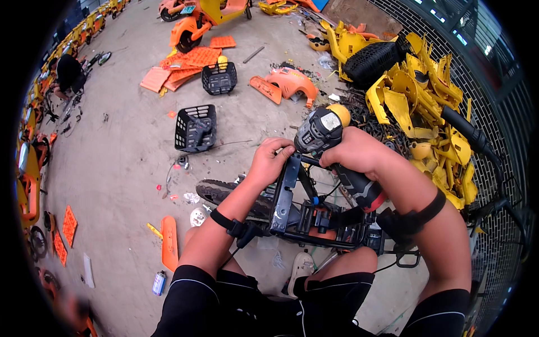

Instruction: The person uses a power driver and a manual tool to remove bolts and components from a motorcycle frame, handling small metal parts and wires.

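R hand point(356, 153) clenched round blk-grey plastic drill point(318, 132), pic ctr; L hand point(268, 160) curled at blk metal frame point(284, 194), can't tell grip.

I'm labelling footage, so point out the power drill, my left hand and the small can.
Power drill point(316, 133): head view, on its housing.
Left hand point(269, 161): head view, on its back.
Small can point(159, 283): head view, on its side.
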Demonstrator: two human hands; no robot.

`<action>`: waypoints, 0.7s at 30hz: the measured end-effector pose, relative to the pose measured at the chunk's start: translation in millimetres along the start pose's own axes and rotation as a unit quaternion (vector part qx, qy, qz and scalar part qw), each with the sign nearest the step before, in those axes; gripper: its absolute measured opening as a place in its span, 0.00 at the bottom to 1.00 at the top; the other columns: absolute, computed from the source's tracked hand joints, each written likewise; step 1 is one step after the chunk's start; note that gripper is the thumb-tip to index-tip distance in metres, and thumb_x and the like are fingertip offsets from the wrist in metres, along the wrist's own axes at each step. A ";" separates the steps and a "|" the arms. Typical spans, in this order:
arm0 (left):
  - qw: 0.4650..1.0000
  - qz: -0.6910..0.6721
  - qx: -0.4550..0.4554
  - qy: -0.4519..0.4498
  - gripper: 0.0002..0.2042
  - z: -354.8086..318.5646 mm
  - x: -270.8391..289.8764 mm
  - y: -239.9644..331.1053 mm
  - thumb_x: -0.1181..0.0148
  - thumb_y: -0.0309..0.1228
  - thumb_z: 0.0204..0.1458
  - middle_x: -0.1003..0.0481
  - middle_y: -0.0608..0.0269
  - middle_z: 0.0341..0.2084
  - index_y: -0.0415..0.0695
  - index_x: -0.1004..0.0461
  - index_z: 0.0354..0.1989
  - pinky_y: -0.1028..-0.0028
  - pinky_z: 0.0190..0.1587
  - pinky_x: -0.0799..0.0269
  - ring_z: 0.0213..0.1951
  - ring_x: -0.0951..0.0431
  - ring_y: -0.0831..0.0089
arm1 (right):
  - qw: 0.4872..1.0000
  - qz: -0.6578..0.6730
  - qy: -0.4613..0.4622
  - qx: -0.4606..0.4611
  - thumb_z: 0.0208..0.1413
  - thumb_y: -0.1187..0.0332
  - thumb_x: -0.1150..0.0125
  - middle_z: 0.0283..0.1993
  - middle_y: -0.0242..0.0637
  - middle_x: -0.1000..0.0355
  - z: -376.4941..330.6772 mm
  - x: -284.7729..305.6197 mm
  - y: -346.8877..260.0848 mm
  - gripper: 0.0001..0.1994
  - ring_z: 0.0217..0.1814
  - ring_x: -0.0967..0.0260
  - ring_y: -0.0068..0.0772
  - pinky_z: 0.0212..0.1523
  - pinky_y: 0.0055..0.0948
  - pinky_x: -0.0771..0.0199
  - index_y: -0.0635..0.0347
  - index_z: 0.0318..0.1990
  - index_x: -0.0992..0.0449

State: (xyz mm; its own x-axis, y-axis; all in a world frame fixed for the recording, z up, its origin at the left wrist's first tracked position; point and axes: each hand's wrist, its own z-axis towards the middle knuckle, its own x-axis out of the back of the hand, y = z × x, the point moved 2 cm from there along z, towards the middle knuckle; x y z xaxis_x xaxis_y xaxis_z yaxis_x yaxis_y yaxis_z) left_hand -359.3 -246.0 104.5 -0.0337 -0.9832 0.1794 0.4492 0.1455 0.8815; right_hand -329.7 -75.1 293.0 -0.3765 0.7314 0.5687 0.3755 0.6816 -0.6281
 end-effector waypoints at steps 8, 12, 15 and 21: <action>0.998 0.029 -0.063 0.004 0.05 2.1 -1.9 -5.6 0.34 0.26 0.52 0.21 0.61 0.34 0.42 0.20 0.37 0.65 0.50 0.31 0.43 0.25 0.60 | 0.999 -0.028 -0.024 -0.023 0.43 0.76 0.30 0.32 0.40 0.21 16.4 2.3 -5.3 0.13 0.28 0.26 0.29 0.31 0.30 0.24 0.73 0.39 0.20; 0.997 0.024 -0.074 -0.002 0.06 1.7 -3.0 -9.6 0.33 0.25 0.52 0.21 0.60 0.34 0.40 0.21 0.37 0.65 0.50 0.31 0.42 0.25 0.59 | 0.998 0.006 -0.052 -0.037 0.44 0.77 0.30 0.32 0.37 0.22 24.2 6.6 0.0 0.13 0.29 0.27 0.28 0.32 0.30 0.25 0.68 0.40 0.20; 0.997 0.026 -0.079 0.000 0.06 -0.6 -0.7 -9.7 0.33 0.25 0.52 0.21 0.60 0.34 0.40 0.21 0.37 0.65 0.50 0.31 0.42 0.25 0.59 | 0.996 -0.038 -0.071 -0.031 0.44 0.73 0.30 0.31 0.37 0.22 27.2 9.0 -3.8 0.14 0.27 0.27 0.29 0.30 0.31 0.25 0.70 0.40 0.20; 0.997 0.023 -0.071 0.029 0.06 -4.0 -1.1 -12.4 0.33 0.25 0.52 0.21 0.59 0.34 0.40 0.21 0.36 0.65 0.50 0.31 0.42 0.24 0.59 | 0.989 -0.133 -0.064 -0.001 0.44 0.72 0.30 0.33 0.39 0.22 27.7 6.2 -14.0 0.15 0.27 0.26 0.29 0.29 0.31 0.25 0.69 0.40 0.20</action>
State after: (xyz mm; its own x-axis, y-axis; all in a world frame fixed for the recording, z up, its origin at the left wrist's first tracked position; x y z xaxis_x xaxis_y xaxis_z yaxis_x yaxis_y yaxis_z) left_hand -361.3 -247.1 91.6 0.0401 -0.9812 0.1889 0.5715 0.1776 0.8011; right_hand -360.7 -80.7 290.6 -0.5660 0.5166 0.6425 0.2497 0.8501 -0.4636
